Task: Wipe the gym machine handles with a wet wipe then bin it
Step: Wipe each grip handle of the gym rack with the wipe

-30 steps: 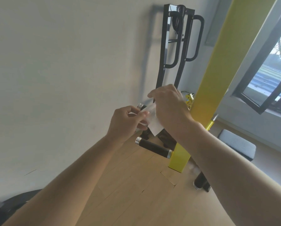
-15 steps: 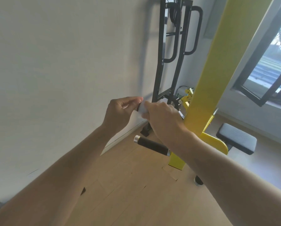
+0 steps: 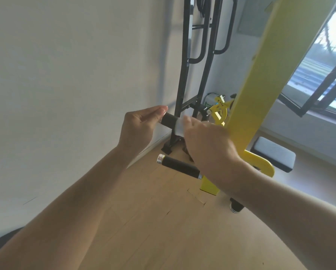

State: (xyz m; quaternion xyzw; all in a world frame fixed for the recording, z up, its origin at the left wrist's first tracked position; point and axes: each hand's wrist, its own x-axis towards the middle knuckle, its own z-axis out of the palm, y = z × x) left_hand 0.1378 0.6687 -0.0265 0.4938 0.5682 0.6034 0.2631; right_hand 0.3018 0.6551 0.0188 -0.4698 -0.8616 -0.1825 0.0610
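The yellow gym machine (image 3: 258,78) has two black foam handles sticking out to the left. My left hand (image 3: 141,125) pinches the free end of the upper handle (image 3: 169,120). My right hand (image 3: 208,141) presses a white wet wipe (image 3: 178,127) around that same handle, just right of the bare black part. Most of the wipe and the rest of the upper handle are hidden under my right hand. The lower handle (image 3: 179,167), with a silver end cap, sits untouched below my hands.
A white wall (image 3: 75,75) runs close on the left. A black metal frame (image 3: 194,61) stands behind the handles. A grey padded seat (image 3: 273,152) lies low at the right, and an open window (image 3: 319,75) beyond it. The floor (image 3: 163,221) is wooden.
The wipe, first held between both hands, now wraps the upper handle. My right hand has slid right along it, baring the black grip beside my left fingers.
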